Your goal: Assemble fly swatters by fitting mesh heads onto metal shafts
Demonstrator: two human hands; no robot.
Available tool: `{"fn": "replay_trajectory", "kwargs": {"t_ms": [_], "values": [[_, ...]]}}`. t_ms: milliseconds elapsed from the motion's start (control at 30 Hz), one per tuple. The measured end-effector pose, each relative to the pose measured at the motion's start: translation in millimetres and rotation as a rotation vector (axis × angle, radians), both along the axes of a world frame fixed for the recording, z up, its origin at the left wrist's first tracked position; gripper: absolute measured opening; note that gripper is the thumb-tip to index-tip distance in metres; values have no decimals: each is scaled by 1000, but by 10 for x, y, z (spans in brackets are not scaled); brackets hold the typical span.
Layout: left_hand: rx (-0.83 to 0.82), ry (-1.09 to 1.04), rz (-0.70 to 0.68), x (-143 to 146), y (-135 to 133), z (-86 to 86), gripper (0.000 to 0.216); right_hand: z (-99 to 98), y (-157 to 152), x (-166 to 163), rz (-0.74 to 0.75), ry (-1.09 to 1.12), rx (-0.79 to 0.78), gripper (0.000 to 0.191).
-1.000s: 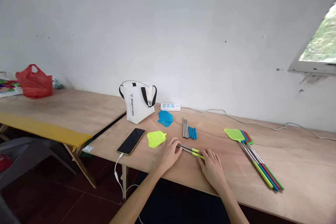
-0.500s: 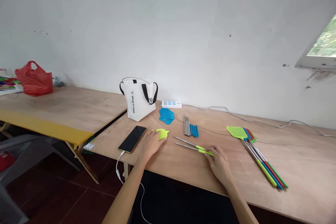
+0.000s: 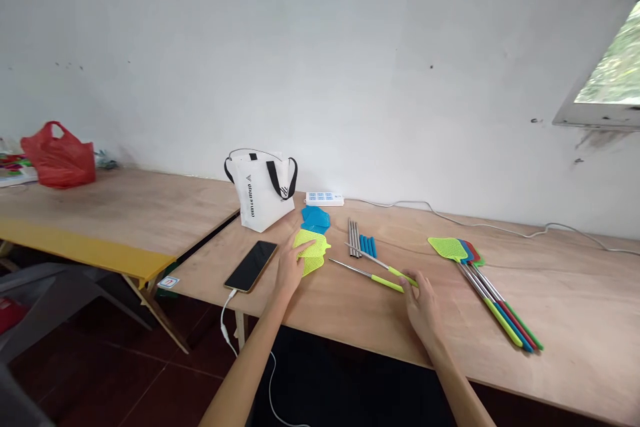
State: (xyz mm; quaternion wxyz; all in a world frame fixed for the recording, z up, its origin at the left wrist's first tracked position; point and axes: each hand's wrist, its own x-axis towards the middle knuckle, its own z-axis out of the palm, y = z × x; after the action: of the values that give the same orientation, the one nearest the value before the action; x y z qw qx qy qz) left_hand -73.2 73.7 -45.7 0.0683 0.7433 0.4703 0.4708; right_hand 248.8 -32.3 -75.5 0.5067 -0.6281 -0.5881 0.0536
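Note:
My left hand (image 3: 291,267) grips a yellow-green mesh swatter head (image 3: 311,251) and holds it tilted just above the wooden table (image 3: 565,307). My right hand (image 3: 424,302) pinches the green grip of a metal handle rod (image 3: 383,261), whose far end is raised off the table. A second green-gripped rod (image 3: 367,274) lies flat beside it. Blue swatter heads (image 3: 315,219) and a row of blue-gripped rods (image 3: 361,245) lie behind them.
A black phone (image 3: 251,265) on a white cable lies left of my left hand. A white tote bag (image 3: 262,191) and a power strip (image 3: 325,198) stand near the wall. Several assembled swatters (image 3: 483,287) lie at right. A red bag (image 3: 58,155) sits far left.
My left hand went left from the rods to the yellow-green head and lifted it. My right hand slid right along a rod and raised its far end.

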Motion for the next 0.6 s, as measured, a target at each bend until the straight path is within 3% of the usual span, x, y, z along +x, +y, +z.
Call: {"fn": "replay_trajectory", "kwargs": {"t_ms": [200, 600], "values": [[68, -81, -43, 39, -59, 76, 77, 51, -26, -48, 41, -9, 6, 37], [86, -88, -121, 54, -121, 147, 72, 104, -56, -88, 90, -7, 6, 35]]}}
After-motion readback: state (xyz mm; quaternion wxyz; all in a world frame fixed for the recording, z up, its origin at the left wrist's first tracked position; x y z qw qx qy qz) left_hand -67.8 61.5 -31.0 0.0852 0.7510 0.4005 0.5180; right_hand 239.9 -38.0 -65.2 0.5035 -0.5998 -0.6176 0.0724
